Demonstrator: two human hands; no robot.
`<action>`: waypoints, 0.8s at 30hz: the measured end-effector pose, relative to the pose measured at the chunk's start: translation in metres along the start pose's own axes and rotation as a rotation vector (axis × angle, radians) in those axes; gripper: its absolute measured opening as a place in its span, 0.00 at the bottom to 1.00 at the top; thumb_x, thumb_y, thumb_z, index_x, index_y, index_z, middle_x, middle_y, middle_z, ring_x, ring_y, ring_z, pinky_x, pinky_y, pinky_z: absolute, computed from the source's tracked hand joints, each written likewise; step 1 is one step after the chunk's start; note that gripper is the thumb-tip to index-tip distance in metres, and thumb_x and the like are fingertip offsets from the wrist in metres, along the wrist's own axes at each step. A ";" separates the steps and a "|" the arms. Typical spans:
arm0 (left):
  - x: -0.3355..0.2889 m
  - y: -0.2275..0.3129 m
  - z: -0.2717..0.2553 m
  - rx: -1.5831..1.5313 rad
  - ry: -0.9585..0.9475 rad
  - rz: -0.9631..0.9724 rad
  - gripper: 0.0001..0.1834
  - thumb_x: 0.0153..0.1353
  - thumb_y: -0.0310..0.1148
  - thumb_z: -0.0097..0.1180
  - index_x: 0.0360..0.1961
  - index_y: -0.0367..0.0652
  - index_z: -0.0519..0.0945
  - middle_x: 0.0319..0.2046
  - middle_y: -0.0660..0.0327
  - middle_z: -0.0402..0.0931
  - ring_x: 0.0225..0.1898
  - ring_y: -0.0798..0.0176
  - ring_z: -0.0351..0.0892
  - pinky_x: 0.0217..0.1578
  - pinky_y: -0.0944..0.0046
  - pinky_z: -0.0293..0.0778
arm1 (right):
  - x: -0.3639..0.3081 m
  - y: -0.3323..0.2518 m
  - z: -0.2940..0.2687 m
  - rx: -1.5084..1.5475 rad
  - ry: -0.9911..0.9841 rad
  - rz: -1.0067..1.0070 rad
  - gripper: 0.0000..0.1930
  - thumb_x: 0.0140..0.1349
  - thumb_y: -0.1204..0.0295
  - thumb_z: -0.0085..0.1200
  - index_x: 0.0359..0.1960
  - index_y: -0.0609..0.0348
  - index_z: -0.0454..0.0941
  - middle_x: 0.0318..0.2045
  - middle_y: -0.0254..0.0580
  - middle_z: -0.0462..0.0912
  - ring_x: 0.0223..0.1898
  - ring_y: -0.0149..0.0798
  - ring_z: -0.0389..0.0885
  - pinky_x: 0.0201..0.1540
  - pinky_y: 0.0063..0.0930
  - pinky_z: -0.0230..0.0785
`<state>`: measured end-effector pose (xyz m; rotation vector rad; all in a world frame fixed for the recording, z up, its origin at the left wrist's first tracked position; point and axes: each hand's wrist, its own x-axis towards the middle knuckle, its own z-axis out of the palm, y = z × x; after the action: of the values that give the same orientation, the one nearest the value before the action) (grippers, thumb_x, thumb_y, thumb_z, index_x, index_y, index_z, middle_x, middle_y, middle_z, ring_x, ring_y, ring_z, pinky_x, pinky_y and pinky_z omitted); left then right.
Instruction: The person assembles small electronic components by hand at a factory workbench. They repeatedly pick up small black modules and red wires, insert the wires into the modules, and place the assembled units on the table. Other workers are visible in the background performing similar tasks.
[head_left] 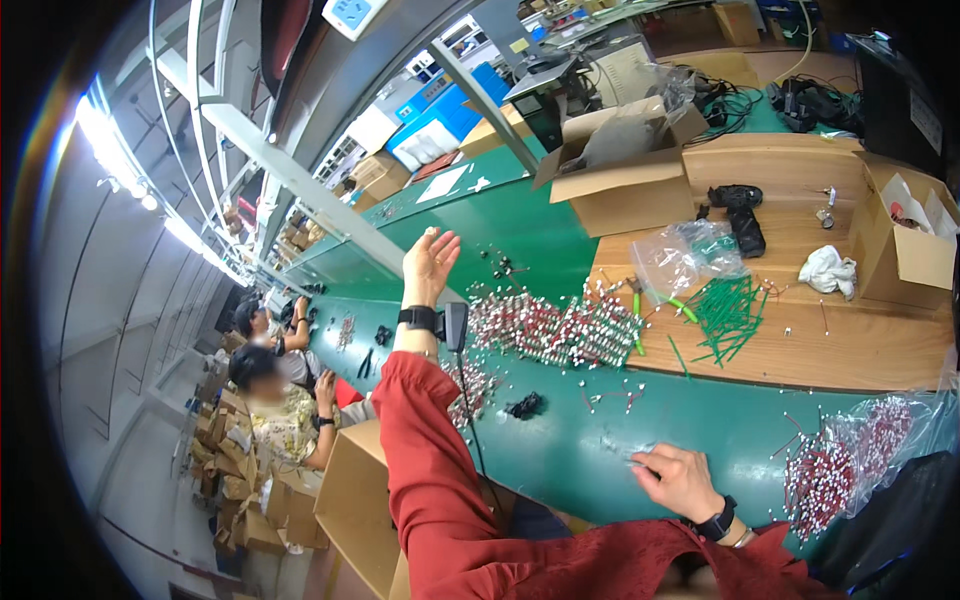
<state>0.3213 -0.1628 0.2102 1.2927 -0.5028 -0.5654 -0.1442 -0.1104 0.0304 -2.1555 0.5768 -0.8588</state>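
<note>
Hiding any grip, the right hand (pixel 682 482) is looking half-curled. Beyond it, the left hand (pixel 430 266) is hovering half-open, empty.

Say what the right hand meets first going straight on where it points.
Probably the black bundle on the green tabletop, ahead of the right hand; a faint patch nearer could be glare or clear plastic, and depth is unclear.
</note>
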 end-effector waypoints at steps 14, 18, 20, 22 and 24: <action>-0.227 -0.089 -0.153 1.262 0.219 0.297 0.26 0.49 0.36 0.65 0.49 0.38 0.76 0.38 0.48 0.78 0.38 0.53 0.79 0.41 0.58 0.75 | -0.002 -0.003 0.004 -0.064 -0.011 -0.070 0.07 0.52 0.68 0.60 0.32 0.53 0.84 0.24 0.37 0.78 0.23 0.45 0.78 0.25 0.37 0.70; -0.254 -0.141 -0.150 1.524 0.232 0.103 0.46 0.49 0.49 0.66 0.66 0.48 0.58 0.54 0.37 0.64 0.55 0.36 0.67 0.54 0.47 0.66 | -0.003 0.000 0.005 -0.110 -0.035 -0.076 0.07 0.52 0.68 0.60 0.32 0.54 0.84 0.24 0.38 0.78 0.24 0.45 0.79 0.26 0.37 0.70; -0.253 -0.154 -0.144 1.574 0.270 -0.016 0.50 0.50 0.55 0.63 0.68 0.50 0.51 0.57 0.36 0.59 0.56 0.30 0.63 0.55 0.42 0.64 | -0.003 0.001 0.006 -0.136 -0.049 -0.073 0.07 0.52 0.68 0.60 0.32 0.54 0.84 0.24 0.38 0.78 0.25 0.45 0.79 0.27 0.38 0.70; -0.242 -0.159 -0.137 1.598 0.302 -0.072 0.50 0.51 0.55 0.62 0.69 0.54 0.50 0.63 0.37 0.52 0.57 0.30 0.63 0.54 0.41 0.65 | -0.003 0.003 0.008 -0.166 -0.062 -0.070 0.06 0.52 0.68 0.60 0.31 0.54 0.83 0.24 0.38 0.78 0.25 0.45 0.79 0.27 0.38 0.70; -0.231 -0.162 -0.131 1.656 0.324 -0.057 0.48 0.51 0.55 0.61 0.69 0.55 0.51 0.63 0.38 0.52 0.56 0.31 0.63 0.54 0.42 0.65 | -0.003 0.004 0.010 -0.182 -0.073 -0.070 0.06 0.52 0.68 0.60 0.31 0.54 0.83 0.24 0.38 0.78 0.25 0.45 0.79 0.27 0.38 0.70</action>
<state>0.2111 0.0552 0.0172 2.8973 -0.6576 0.1870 -0.1399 -0.1060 0.0211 -2.3741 0.5646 -0.7865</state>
